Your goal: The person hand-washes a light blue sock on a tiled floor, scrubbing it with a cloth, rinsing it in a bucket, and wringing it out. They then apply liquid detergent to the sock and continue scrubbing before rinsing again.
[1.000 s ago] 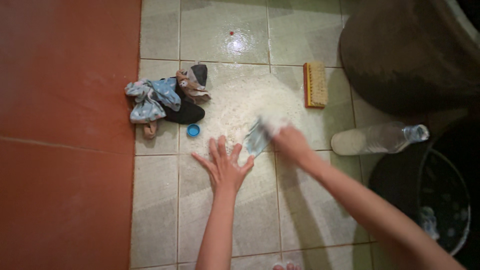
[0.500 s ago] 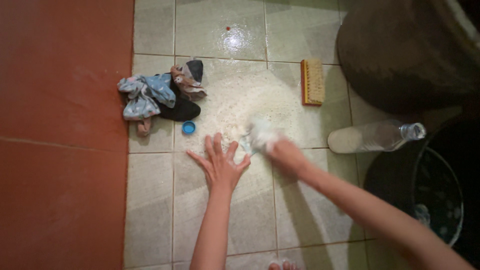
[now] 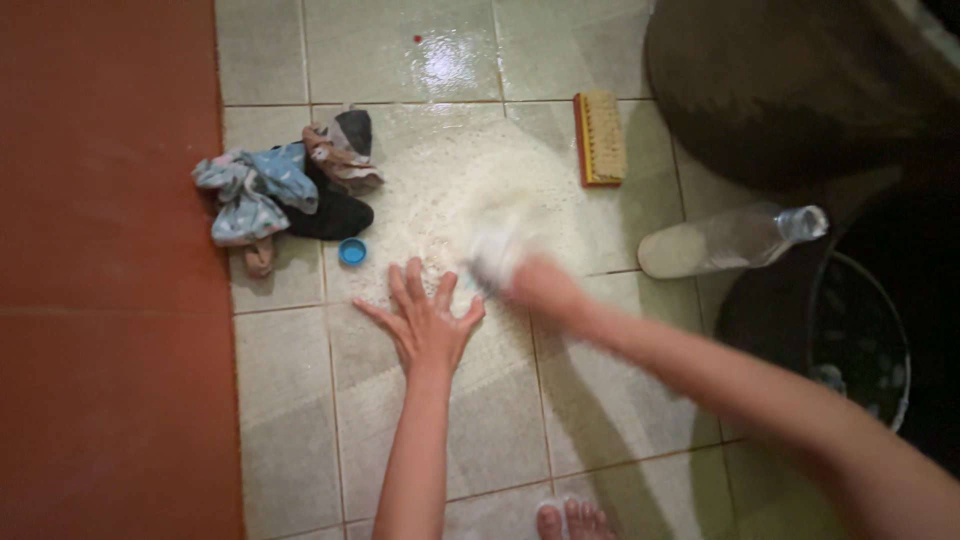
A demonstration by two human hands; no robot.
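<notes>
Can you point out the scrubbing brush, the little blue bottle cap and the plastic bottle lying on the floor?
scrubbing brush (image 3: 601,138): head view, on the middle of its pale bristles.
blue bottle cap (image 3: 352,251): head view, on the cap's centre.
plastic bottle (image 3: 722,241): head view, on the middle of its clear body.

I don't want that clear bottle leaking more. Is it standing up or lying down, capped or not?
Lying on its side on the tiles: the bottle. Its neck looks uncapped; a blue cap lies apart.

Right hand (image 3: 535,285) scrubbing cloth (image 3: 495,248), soapy tiles (image 3: 440,200)
</notes>
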